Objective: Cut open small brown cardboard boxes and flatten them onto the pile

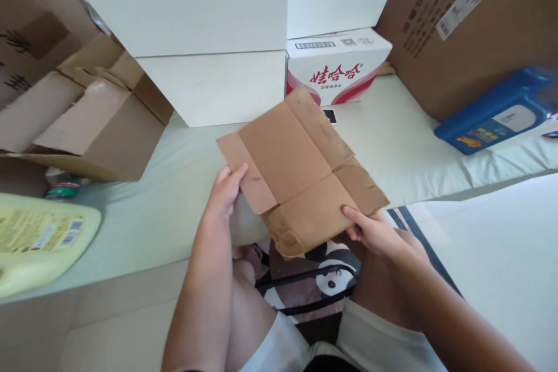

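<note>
A flattened brown cardboard box (288, 151) is held tilted above the front edge of the table, its flaps and creases showing. My left hand (227, 187) grips its left flap, thumb on top and fingers underneath. At its lower right corner, my right hand (370, 229) pinches the cardboard with the thumb on the upper face; most of the fingers are hidden below. Just behind the far flap lies a small dark device with a white rim (330, 116), partly covered by the cardboard.
Large white boxes (213, 87) and a white-and-red carton (340, 64) stand at the back. An open cardboard box (117, 133) and a pale yellow bottle (47, 244) are on the left. To the right are a blue bottle (492, 113) and a big brown carton (471, 29). The pale cloth-covered table (152, 209) stretches across.
</note>
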{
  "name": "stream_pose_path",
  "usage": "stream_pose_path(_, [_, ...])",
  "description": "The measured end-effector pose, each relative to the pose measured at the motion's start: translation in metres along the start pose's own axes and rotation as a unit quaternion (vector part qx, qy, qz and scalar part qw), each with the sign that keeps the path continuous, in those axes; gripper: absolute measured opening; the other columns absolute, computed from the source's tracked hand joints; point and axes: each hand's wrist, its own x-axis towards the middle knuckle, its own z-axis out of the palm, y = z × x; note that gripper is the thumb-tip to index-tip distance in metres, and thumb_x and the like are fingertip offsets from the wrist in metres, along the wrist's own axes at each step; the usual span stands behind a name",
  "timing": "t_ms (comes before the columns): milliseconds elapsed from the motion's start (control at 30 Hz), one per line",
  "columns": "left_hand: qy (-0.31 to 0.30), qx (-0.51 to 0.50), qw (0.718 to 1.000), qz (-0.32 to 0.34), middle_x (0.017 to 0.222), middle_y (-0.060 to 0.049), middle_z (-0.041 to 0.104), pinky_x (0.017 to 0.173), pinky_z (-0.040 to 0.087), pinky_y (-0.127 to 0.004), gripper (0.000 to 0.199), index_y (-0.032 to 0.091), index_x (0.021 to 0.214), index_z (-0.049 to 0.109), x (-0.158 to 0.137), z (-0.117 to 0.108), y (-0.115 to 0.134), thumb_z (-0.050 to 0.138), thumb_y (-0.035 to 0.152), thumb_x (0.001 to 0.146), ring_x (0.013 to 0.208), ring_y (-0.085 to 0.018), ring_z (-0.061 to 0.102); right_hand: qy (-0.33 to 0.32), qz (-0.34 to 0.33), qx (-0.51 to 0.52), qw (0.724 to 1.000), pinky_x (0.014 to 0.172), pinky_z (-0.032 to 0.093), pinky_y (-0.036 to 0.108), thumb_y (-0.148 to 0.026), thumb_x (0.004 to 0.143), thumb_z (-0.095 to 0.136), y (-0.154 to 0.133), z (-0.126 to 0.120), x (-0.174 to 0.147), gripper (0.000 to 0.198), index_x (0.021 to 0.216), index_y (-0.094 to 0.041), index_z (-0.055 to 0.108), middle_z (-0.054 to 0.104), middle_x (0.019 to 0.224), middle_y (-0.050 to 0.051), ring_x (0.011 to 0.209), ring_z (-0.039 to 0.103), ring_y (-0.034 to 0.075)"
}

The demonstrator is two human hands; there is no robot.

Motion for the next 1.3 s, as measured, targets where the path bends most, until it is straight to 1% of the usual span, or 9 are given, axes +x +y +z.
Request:
stream_pose_path(167, [-0.105, 0.135, 0.985, -0.034, 0.091, -0.012, 0.078, 0.065, 0.054, -0.03, 0.041, 0.018, 0.091, 0.072, -0.003, 0.005, -0.001, 0.078, 0.055, 0.075, 0.073, -0.022, 0.074, 0.173, -0.004, 0.049, 0.984, 0.025, 0.027, 0.023, -0.06, 0.057, 0.09, -0.008, -0.06, -0.03, 0.051, 0.068, -0.023, 0.056, 0.045, 0.043, -0.007, 0.03, 0.037, 0.008])
stream_pose_path(233, [-0.109, 0.142, 0.984, -0.028, 0.095, -0.014, 0.079, 0.068, 0.054, -0.031, 0.04, 0.018, 0.093, 0.072, -0.003, 0.005, -0.001, 0.074, 0.055, 0.078, 0.073, -0.021, 0.074, 0.228, -0.031, 0.058, 0.972, 0.026, 0.032, 0.024, -0.053, 0.05, 0.094, -0.016, -0.087, -0.037, 0.048, 0.073, -0.026, 0.061, 0.05, 0.051, -0.005, 0.033, 0.041, 0.008])
stream_pose_path(333, [-0.107, 0.131, 0.985, -0.021, 0.095, -0.014, 0.079, 0.067, 0.054, -0.03, 0.036, 0.019, 0.093, 0.072, -0.001, 0.006, -0.002, 0.074, 0.052, 0.079, 0.073, -0.02, 0.073, 0.288, -0.08, 0.007, 0.954, 0.03, 0.034, 0.028, -0.047, 0.057, 0.092, -0.032, -0.125, -0.037, 0.036, 0.077, -0.032, 0.066, 0.056, 0.059, 0.001, 0.039, 0.048, 0.009])
stream_pose_path(433, [-0.102, 0.117, 0.988, -0.024, 0.092, -0.013, 0.079, 0.064, 0.054, -0.029, 0.035, 0.019, 0.091, 0.073, 0.001, 0.008, -0.003, 0.077, 0.05, 0.075, 0.073, -0.021, 0.074, 0.324, -0.132, -0.07, 0.934, 0.04, 0.04, 0.036, -0.041, 0.069, 0.085, -0.06, -0.157, -0.007, 0.023, 0.08, -0.031, 0.067, 0.062, 0.066, 0.004, 0.046, 0.054, 0.01])
stream_pose_path(567, [-0.094, 0.141, 0.985, -0.032, 0.095, -0.012, 0.079, 0.068, 0.056, -0.03, 0.032, 0.019, 0.094, 0.072, 0.002, 0.011, 0.002, 0.073, 0.046, 0.078, 0.077, -0.021, 0.075, 0.307, -0.148, -0.098, 0.935, 0.06, 0.05, 0.037, -0.036, 0.075, 0.077, -0.109, -0.172, 0.072, 0.019, 0.075, -0.025, 0.061, 0.073, 0.091, 0.006, 0.076, 0.07, 0.014])
stream_pose_path(700, [-0.118, 0.179, 0.976, -0.04, 0.107, -0.011, 0.078, 0.083, 0.057, -0.032, 0.032, 0.019, 0.106, 0.067, -0.001, 0.01, 0.01, 0.063, 0.044, 0.088, 0.088, -0.019, 0.075, 0.198, -0.092, -0.112, 0.969, 0.088, 0.059, 0.035, -0.031, 0.063, 0.084, -0.109, -0.146, 0.122, 0.031, 0.088, -0.024, 0.068, 0.076, 0.105, 0.009, 0.099, 0.073, 0.02])
stream_pose_path(900, [-0.088, 0.172, 0.98, -0.037, 0.106, -0.01, 0.077, 0.082, 0.055, -0.031, 0.021, 0.018, 0.102, 0.066, -0.009, 0.0, 0.02, 0.058, 0.036, 0.092, 0.085, -0.017, 0.073, 0.039, -0.024, -0.188, 0.981, 0.115, 0.046, 0.054, -0.048, 0.06, 0.089, -0.044, -0.09, 0.107, 0.042, 0.093, -0.026, 0.076, 0.078, 0.115, 0.011, 0.12, 0.069, 0.034])
stream_pose_path(1133, [-0.053, 0.11, 0.993, 0.006, 0.096, -0.009, 0.077, 0.075, 0.053, -0.027, 0.015, 0.017, 0.095, 0.065, -0.025, -0.026, 0.028, 0.062, 0.031, 0.091, 0.077, -0.014, 0.071, -0.027, -0.017, -0.279, 0.96, 0.116, 0.044, 0.055, -0.049, 0.061, 0.087, -0.048, -0.046, 0.096, 0.035, 0.09, -0.032, 0.077, 0.079, 0.114, 0.013, 0.121, 0.069, 0.04])
stream_pose_path(1300, [0.009, 0.043, 0.997, 0.064, 0.08, -0.003, 0.073, 0.068, 0.049, -0.023, 0.013, 0.017, 0.083, 0.064, -0.033, -0.051, 0.032, 0.061, 0.028, 0.091, 0.068, -0.01, 0.068, -0.114, -0.066, -0.331, 0.934, 0.112, 0.048, 0.058, -0.052, 0.067, 0.082, -0.059, 0.022, 0.101, 0.035, 0.092, -0.03, 0.073, 0.08, 0.112, 0.014, 0.116, 0.072, 0.039])
